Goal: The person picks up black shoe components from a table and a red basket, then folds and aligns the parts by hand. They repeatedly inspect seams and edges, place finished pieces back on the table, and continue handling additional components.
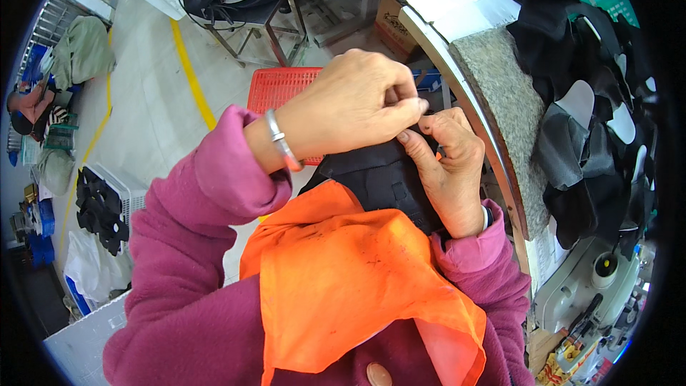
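Grip: your left hand and right hand met near-touching, fingertips bunched; could not tell what they pinched.
Black fabric: lay below your hands, toward seven o'clock.
Orange apron: hung at six o'clock.

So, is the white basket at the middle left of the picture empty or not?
Not empty: black pieces lie piled in the white basket.

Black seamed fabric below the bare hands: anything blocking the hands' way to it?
Nothing visible stands between the black seamed fabric and the bare left hand or bare right hand; whether they touch it is unclear. The orange cloth lies on the near side, not between.
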Available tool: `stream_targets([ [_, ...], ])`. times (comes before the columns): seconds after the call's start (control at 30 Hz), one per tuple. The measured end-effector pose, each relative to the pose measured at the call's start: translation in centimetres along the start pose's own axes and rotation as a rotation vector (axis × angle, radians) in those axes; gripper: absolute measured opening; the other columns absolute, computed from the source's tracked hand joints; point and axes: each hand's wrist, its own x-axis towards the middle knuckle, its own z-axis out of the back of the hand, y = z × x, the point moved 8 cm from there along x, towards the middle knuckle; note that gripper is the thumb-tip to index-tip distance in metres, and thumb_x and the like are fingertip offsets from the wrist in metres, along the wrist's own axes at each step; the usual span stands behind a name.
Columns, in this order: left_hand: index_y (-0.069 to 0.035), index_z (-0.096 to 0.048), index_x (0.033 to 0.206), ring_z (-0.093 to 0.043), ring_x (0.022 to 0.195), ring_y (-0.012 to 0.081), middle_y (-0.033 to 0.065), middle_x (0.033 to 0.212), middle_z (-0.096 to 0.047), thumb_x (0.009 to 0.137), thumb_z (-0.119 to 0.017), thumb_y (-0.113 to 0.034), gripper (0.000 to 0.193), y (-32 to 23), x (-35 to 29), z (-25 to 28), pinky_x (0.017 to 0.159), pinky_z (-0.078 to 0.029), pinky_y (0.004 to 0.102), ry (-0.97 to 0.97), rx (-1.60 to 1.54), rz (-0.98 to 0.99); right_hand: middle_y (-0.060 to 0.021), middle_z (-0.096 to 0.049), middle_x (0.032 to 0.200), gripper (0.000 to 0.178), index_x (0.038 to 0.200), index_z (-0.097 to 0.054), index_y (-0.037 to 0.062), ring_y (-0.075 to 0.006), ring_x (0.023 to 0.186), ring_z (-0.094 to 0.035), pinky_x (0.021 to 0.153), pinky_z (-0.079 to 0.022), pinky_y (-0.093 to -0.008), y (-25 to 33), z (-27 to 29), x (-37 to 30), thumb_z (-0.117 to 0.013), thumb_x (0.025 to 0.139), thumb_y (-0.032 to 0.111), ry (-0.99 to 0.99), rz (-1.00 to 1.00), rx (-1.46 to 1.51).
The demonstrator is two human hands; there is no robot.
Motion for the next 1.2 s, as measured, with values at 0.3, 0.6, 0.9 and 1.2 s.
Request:
stream_targets([
  [0.3, -0.001, -0.066, 0.079, -0.044, 0.056, 0.0018, -0.0055, 0.066, -0.054, 0.094, -0.062, -0.029, 0.032, 6.8, 0.9, -1.7, 0.051, -0.035, 0.0211, 0.125, -0.615, 0.317, -0.0046, -0.055, 0.077, 0.021, 0.084, -0.061, 0.0056, -0.0250, 0.079, -0.057, 0.072, -0.044, -0.0412, 4.7, -1.3, -2.4, -0.074, 0.067, 0.006, 0.115, 0.526, -0.094],
  [0.6, 0.006, -0.056, 0.127, -0.062, 0.091, 0.0064, 0.0073, 0.103, -0.069, 0.094, -0.066, -0.023, 0.045, 4.3, -1.4, -0.7, 0.082, -0.050, 0.0202, 0.178, -0.665, 0.271, -0.0058, -0.058, 0.072, 0.015, 0.091, -0.063, 0.0039, -0.0212, 0.064, -0.056, 0.068, -0.041, -0.0290, 0.4, -0.4, -1.2, -0.070, 0.080, -0.002, 0.046, 0.055, 0.153],
  [0.9, 0.000, -0.069, 0.096, -0.055, 0.072, 0.0006, -0.0051, 0.080, -0.064, 0.092, -0.067, -0.014, 0.015, 7.4, -3.5, -0.8, 0.064, -0.044, 0.0171, 0.049, -0.569, 0.477, -0.0023, -0.063, 0.086, 0.024, 0.091, -0.064, 0.0108, -0.0211, 0.076, -0.059, 0.072, -0.041, -0.0346, 3.5, -2.0, -1.6, -0.066, 0.070, 0.000, 0.334, 0.443, 0.343],
  [1.2, -0.001, -0.068, 0.095, -0.056, 0.073, 0.0015, -0.0035, 0.084, -0.065, 0.093, -0.066, -0.018, 0.017, 7.5, -2.6, -0.6, 0.065, -0.046, 0.0178, 0.060, -0.521, 0.360, -0.0070, -0.067, 0.084, 0.002, 0.085, -0.063, 0.0058, -0.0229, 0.076, -0.063, 0.077, -0.047, -0.0368, 3.5, -1.8, -0.9, -0.062, 0.086, 0.005, 0.405, 0.334, 0.415],
])
